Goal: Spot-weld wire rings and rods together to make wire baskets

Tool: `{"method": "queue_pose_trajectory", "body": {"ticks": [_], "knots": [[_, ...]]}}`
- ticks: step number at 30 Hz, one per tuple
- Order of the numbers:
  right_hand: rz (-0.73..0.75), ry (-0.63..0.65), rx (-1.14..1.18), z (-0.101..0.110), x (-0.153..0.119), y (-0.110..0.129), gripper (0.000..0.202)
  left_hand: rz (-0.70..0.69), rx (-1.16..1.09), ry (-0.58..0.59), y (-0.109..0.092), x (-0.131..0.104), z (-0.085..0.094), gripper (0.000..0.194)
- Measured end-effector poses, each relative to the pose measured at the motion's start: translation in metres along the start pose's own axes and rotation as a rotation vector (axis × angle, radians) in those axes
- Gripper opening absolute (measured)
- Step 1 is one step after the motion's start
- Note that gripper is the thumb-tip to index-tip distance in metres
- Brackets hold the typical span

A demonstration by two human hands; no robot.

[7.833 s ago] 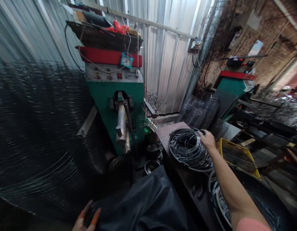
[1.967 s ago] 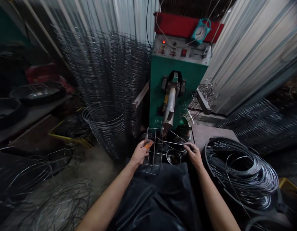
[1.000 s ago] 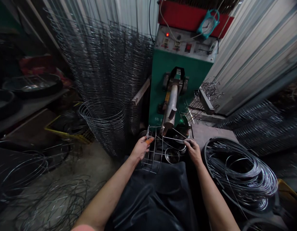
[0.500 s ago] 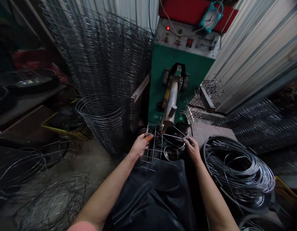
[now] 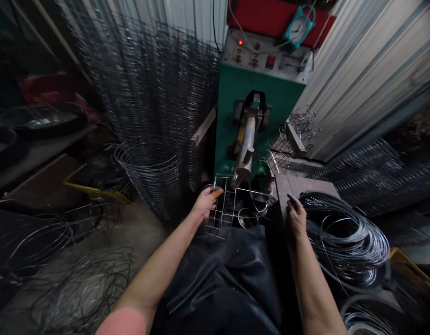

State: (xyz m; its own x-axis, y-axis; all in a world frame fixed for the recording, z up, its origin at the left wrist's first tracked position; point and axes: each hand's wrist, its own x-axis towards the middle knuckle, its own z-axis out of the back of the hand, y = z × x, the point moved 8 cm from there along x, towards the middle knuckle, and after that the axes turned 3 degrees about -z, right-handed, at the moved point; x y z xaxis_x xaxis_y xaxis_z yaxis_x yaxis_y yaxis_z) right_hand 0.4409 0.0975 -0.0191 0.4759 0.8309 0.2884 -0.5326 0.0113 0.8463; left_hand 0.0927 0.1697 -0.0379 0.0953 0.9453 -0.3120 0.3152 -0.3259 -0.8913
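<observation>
My left hand [image 5: 205,204] is closed on a wire rack [image 5: 220,216], a small grid of thin metal rods, held below the electrode [image 5: 241,174] of a green spot welder [image 5: 232,116]. An orange wrap covers one finger. One straight wire [image 5: 254,192] runs from the rack under the electrode tip out to the right. My right hand [image 5: 296,216] is apart from that wire, at the edge of a flat board [image 5: 305,183], beside a coil of wire. Its fingers look partly stretched out, and I see nothing held in them. Tiny sparks [image 5: 237,251] show over the dark apron [image 5: 228,270].
Tall stacks of wire rings [image 5: 180,88] stand left of the welder. A wire coil [image 5: 357,242] sits in a tub at the right. Loose wire [image 5: 85,284] lies on the floor at left, near a yellow crate [image 5: 99,186]. A round bowl [image 5: 248,217] is below the electrode.
My right hand has let go of the straight wire and moved right to the board. The rack stays in my left hand, at the electrode. Small sparks have appeared over the apron.
</observation>
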Motion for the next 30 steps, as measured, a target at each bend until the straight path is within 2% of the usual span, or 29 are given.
{"method": "queue_pose_trajectory", "body": {"ticks": [3,7,10,13,16,19,22,25,27,30], "knots": [[0.039,-0.068,-0.118,0.024,-0.02,-0.01,0.044,-0.07,0.043,-0.002,-0.003,-0.001,0.0,0.039],[0.069,-0.146,-0.23,0.033,-0.048,-0.02,0.044,-0.186,0.052,-0.08,-0.009,-0.004,0.004,0.038],[0.164,-0.078,-0.264,0.018,-0.057,-0.012,0.034,-0.227,0.019,-0.126,-0.012,-0.006,0.006,0.039],[0.335,0.04,-0.293,-0.009,-0.056,0.017,0.028,-0.206,0.006,-0.12,-0.011,-0.005,0.005,0.039],[0.43,0.077,-0.364,-0.029,-0.043,0.051,0.029,-0.171,-0.011,-0.104,-0.007,-0.004,0.003,0.039],[0.445,0.014,-0.45,-0.026,-0.025,0.066,0.032,-0.148,-0.039,-0.106,-0.004,-0.003,0.007,0.04],[0.436,-0.05,-0.617,-0.007,-0.02,0.06,0.033,-0.154,-0.052,-0.103,-0.005,-0.002,0.011,0.041],[0.408,0.028,-0.65,0.003,-0.027,0.048,0.034,-0.17,-0.033,-0.094,-0.008,-0.002,0.011,0.039],[0.408,0.096,-0.584,-0.003,-0.035,0.051,0.031,-0.173,-0.028,-0.091,-0.008,-0.002,0.008,0.038],[0.447,0.157,-0.407,-0.026,-0.041,0.073,0.027,-0.158,-0.02,-0.081,-0.004,-0.003,0.003,0.038]]}}
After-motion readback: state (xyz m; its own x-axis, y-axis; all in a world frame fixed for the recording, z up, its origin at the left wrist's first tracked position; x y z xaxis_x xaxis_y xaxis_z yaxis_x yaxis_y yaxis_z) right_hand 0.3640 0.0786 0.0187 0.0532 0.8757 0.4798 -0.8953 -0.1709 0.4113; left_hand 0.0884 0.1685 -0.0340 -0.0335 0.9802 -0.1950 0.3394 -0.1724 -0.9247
